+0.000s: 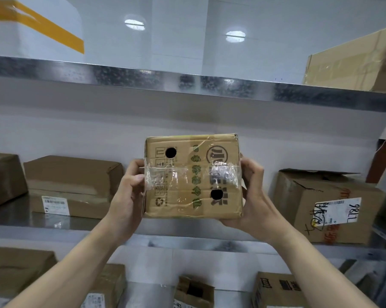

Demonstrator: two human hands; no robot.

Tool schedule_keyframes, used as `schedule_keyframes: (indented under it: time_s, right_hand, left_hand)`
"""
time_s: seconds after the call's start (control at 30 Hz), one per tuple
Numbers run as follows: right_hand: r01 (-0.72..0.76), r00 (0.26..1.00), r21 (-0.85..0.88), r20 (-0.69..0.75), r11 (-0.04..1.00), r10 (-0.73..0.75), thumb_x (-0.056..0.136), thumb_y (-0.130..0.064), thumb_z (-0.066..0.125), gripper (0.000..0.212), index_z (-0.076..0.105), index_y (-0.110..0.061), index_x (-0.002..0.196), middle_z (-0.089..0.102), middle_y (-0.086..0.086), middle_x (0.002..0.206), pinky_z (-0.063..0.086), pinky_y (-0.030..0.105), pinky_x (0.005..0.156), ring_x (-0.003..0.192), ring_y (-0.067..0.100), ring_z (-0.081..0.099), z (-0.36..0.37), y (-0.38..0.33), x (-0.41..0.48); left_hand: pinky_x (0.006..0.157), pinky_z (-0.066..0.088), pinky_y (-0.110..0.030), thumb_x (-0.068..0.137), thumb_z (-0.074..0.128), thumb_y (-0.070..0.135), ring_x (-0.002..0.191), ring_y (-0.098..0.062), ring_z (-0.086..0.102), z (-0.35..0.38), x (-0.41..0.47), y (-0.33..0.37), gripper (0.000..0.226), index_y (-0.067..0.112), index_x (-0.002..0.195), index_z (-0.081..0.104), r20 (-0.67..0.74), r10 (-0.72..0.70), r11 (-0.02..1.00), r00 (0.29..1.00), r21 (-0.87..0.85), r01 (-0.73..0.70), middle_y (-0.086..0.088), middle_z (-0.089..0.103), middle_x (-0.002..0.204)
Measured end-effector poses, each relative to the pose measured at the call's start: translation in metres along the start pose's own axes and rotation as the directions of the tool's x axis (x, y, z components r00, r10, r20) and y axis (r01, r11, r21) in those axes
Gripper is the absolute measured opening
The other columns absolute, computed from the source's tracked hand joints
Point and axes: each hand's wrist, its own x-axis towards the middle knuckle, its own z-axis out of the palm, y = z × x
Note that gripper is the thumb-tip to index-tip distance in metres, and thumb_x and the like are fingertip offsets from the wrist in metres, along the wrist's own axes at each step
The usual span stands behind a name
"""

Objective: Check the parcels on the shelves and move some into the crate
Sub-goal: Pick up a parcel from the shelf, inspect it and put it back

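A small cardboard parcel [193, 176] with green print, clear tape and two round black holes is held up in front of the middle shelf [54, 225]. My left hand [126, 196] grips its left side, thumb on the taped front. My right hand [252, 196] grips its right side and lower corner, fingers curled behind. No crate is in view.
On the middle shelf lie a flat brown box with a white label [72, 185], a box at the far left [3, 178] and a labelled box at the right [325, 205]. The upper shelf [187, 83] carries a box at the right [352, 61]. Several parcels [276, 290] sit on the lower shelf.
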Motion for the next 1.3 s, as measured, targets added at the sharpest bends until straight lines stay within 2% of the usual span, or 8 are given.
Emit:
schedule_keyframes:
  time_s: [0.27,0.47,0.63,0.77,0.87,1.0,1.13,1.3]
  right_hand:
    - [0.060,0.998,-0.085,0.009,0.995,-0.060,0.066,-0.023,0.100,0.151,-0.013,-0.036,0.165,0.027,0.020,0.164,0.039,0.047,0.124,0.155,0.032,0.034,-0.003,0.007,-0.001]
    - [0.130,0.992,-0.194,0.022,0.972,-0.128,0.059,-0.026,0.105,0.145,0.007,-0.049,0.164,-0.005,0.012,0.170,0.021,0.007,0.120,0.160,-0.003,-0.001,-0.006,-0.002,-0.006]
    - [0.211,0.976,-0.165,-0.026,0.963,-0.218,0.057,-0.035,0.106,0.126,0.028,-0.036,0.157,0.015,0.014,0.166,0.036,0.042,0.126,0.161,0.035,0.020,-0.007,-0.009,-0.002]
    - [0.214,0.964,-0.133,-0.130,0.968,-0.231,0.054,-0.042,0.103,0.118,0.038,-0.026,0.150,0.028,0.017,0.157,0.045,0.046,0.119,0.152,0.030,0.035,-0.008,-0.016,0.000]
    - [0.176,0.950,0.044,-0.270,0.983,-0.157,0.057,-0.039,0.101,0.112,0.039,-0.020,0.148,0.035,0.020,0.152,0.052,0.053,0.110,0.145,0.038,0.043,-0.005,-0.017,0.000]
    - [0.055,0.892,0.543,-0.403,0.838,0.203,0.062,-0.017,0.093,0.108,0.033,-0.022,0.151,0.045,0.014,0.154,0.059,0.053,0.098,0.138,0.034,0.054,0.004,-0.021,-0.009]
    - [-0.056,0.846,0.821,-0.263,0.568,0.463,0.079,-0.021,0.086,0.101,0.025,-0.019,0.160,0.051,0.026,0.150,0.053,0.067,0.105,0.140,0.047,0.052,0.023,-0.017,-0.022]
    - [-0.272,0.760,0.856,-0.089,0.440,0.644,0.068,-0.059,0.093,0.110,0.039,-0.017,0.154,0.062,0.016,0.145,0.052,0.057,0.110,0.139,0.036,0.056,0.020,-0.010,-0.035]
  left_hand:
    - [0.086,0.051,-0.045,0.083,0.048,0.029,0.103,-0.026,0.059,0.008,-0.008,0.006,0.035,0.017,0.114,0.060,0.032,0.046,0.998,0.998,0.039,-0.047,-0.010,0.062,0.112]
    - [0.084,0.053,-0.042,0.087,0.043,0.029,0.109,-0.028,0.061,0.006,-0.008,0.013,0.043,0.015,0.124,0.061,0.041,0.022,0.991,0.999,0.129,-0.027,-0.012,0.066,0.120]
    - [0.106,0.048,-0.064,0.088,0.039,0.016,0.127,-0.046,0.061,0.001,-0.002,0.018,0.054,0.013,0.135,0.066,0.071,-0.012,0.983,0.997,0.183,-0.001,-0.021,0.068,0.133]
    - [0.114,0.044,-0.062,0.095,0.041,0.020,0.131,-0.045,0.061,-0.001,0.006,0.018,0.054,0.011,0.145,0.059,0.085,-0.073,0.973,0.994,0.226,0.052,-0.022,0.067,0.138]
    - [0.123,0.035,-0.056,0.103,0.057,0.043,0.142,-0.024,0.055,-0.012,0.012,0.010,0.049,0.034,0.150,0.057,0.039,-0.030,0.949,0.999,0.316,0.017,-0.001,0.062,0.150]
    - [0.126,0.028,-0.057,0.063,0.079,0.085,0.144,-0.021,0.052,-0.025,0.001,-0.011,0.110,0.034,0.155,0.046,-0.069,-0.110,0.978,0.992,0.168,0.121,0.002,0.058,0.154]
    - [0.110,0.049,-0.054,0.067,0.089,0.066,0.137,-0.031,0.059,-0.008,-0.011,-0.023,0.111,0.034,0.158,0.035,0.144,-0.140,0.977,0.980,0.181,0.113,-0.007,0.059,0.152]
    - [0.090,0.064,-0.041,0.078,0.080,0.035,0.123,-0.032,0.070,0.008,-0.004,-0.016,0.083,0.035,0.152,0.042,0.102,-0.138,0.982,0.985,0.139,0.124,-0.006,0.071,0.137]
